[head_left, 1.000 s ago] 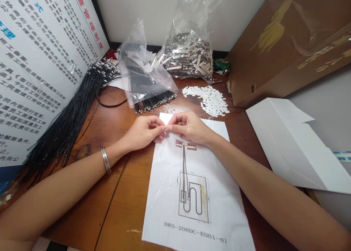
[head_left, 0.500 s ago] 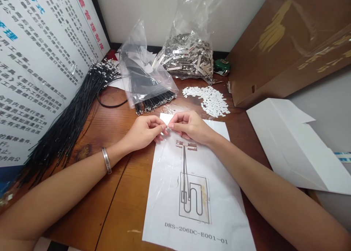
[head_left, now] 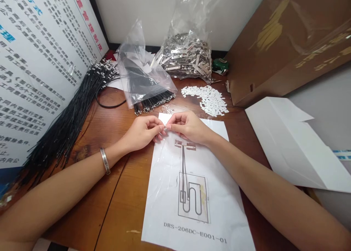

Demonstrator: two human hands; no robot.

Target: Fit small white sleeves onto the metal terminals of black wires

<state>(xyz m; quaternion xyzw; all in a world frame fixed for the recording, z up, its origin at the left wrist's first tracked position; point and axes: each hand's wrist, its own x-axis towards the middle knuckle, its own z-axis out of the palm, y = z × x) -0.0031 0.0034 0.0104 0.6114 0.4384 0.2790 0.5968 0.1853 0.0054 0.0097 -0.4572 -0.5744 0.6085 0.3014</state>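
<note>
My left hand (head_left: 142, 132) and my right hand (head_left: 186, 126) meet fingertip to fingertip over the top edge of a printed template sheet (head_left: 197, 203) under clear film. Together they pinch a tiny part (head_left: 165, 126), too small to identify. The sheet shows a drawn wire loop and the code DRS-206DC-E001-01. Two small metal strips (head_left: 185, 145) lie on the sheet just below my right hand. A metal bangle (head_left: 105, 160) circles my left wrist.
A heap of small white pieces (head_left: 208, 97) lies beyond the sheet. Behind it are a bag of metal clips (head_left: 188, 57) and a bag of black wires (head_left: 142, 83). A long bundle of black wires (head_left: 68, 123) runs along a text board at left. Cardboard (head_left: 282, 42) and white folded card (head_left: 290, 145) sit at right.
Nothing has visibly changed besides a slight shift of the view; both hands stay pinched together at the top of the sheet.
</note>
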